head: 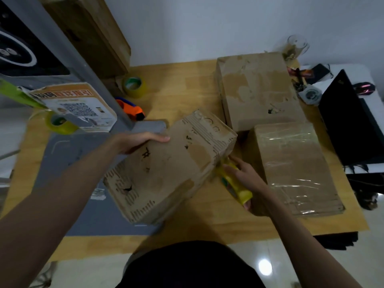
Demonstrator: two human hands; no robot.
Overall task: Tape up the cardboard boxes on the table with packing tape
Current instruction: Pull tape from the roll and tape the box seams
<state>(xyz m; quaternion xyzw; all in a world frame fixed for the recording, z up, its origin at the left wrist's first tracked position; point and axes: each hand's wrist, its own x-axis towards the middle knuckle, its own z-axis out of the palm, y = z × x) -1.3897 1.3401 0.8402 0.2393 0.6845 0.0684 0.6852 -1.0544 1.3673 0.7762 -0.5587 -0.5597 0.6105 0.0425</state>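
From the head camera, the left hand (143, 141) grips the far left edge of a worn cardboard box (166, 169) lying tilted on the wooden bench (187, 84). The right hand (247, 183) holds a yellow tape roll (234, 185) against that box's right side. Just beyond the right hand lies a taped box (295, 167); a third box (257, 90) sits farther off.
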